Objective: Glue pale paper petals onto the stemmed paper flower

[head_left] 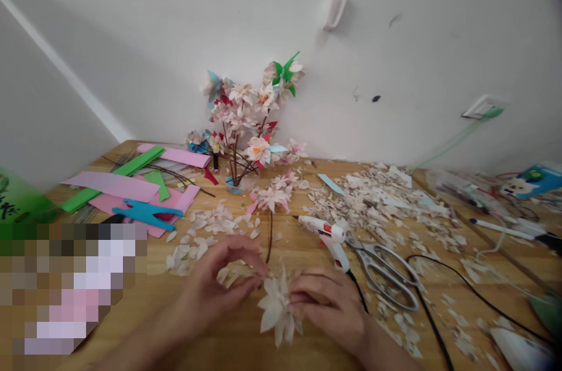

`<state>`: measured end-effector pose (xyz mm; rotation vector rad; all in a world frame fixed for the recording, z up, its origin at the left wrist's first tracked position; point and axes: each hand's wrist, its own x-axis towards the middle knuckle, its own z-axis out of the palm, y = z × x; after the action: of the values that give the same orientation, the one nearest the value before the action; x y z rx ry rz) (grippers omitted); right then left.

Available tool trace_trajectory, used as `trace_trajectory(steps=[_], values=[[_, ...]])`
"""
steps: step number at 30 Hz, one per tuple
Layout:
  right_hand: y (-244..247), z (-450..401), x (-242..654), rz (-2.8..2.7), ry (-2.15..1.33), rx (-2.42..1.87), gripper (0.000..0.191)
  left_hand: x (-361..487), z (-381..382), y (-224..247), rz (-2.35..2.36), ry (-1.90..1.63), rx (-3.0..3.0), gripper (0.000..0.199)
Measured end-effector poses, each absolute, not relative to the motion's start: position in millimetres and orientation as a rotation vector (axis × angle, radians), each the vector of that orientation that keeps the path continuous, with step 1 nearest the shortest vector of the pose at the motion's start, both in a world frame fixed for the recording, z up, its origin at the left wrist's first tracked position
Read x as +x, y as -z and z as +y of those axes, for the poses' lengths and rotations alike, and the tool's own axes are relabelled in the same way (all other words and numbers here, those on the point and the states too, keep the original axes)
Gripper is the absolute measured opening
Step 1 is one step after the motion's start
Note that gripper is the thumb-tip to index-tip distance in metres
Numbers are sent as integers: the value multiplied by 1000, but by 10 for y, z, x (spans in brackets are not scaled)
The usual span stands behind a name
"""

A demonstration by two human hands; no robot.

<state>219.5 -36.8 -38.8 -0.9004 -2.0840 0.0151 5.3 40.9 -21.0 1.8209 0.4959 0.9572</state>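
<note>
A white petal flower (pixel 280 315) is near the table's front edge, its pointed petals spread downward. My right hand (pixel 331 302) is closed on its right side, fingertips at the petals. Just left of the flower, my left hand (pixel 223 280) has thumb and forefinger pinched together; what lies between them, if anything, is too small to name. Beyond the hands lies another pale flower (pixel 274 195) on a brown stem (pixel 269 236). Loose white petals (pixel 193 245) are scattered behind my left hand.
A glue gun (pixel 327 233) and metal scissors (pixel 390 277) lie right of my hands, by a black cord (pixel 432 324). A heap of dried petals (pixel 373 195) spreads behind them. Flowers in a vase (pixel 241 107) stand by the wall. Coloured paper (pixel 118 184) lies left.
</note>
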Motion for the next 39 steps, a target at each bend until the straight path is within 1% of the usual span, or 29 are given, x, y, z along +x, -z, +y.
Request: trace_trajectory(steps=[4,7,9,11,14,18,20,23,26,29,30,34,39], values=[[418,-375,2230,-2027,-171,-966,8,44,334,190,432,-923,2238,35],[420,-368,2226,-1959,-250,-986,7,69,335,225,444,-940,2394,33],[423,-343,2215,-1962,-228,-1017,11,90,357,275,536,-1013,2376,31],[436,-300,2206,-2050,-110,-1027,12,107,388,324,665,-1087,2302,29],[454,-234,2206,-2231,23,-986,21,122,431,351,788,-1164,2171,31],[395,-239,2238,-2220,-154,-967,27,135,454,330,815,-1190,2109,33],[342,-285,2250,-2098,-243,-1073,25,137,457,331,825,-1191,2117,31],[316,-358,2236,-1984,-264,-1378,11,131,462,357,840,-1202,2156,29],[385,-383,2197,-2069,-229,-1544,19,123,464,386,844,-1220,2196,28],[467,-356,2180,-2138,-190,-1492,9,122,462,402,874,-1224,2167,27],[480,-341,2185,-2133,-193,-1457,9,123,460,405,879,-1221,2148,27],[439,-300,2247,-2061,-262,-1246,19,119,444,416,848,-1214,2109,27],[316,-320,2312,-2080,-246,-1022,26,109,416,378,699,-1224,2210,37]])
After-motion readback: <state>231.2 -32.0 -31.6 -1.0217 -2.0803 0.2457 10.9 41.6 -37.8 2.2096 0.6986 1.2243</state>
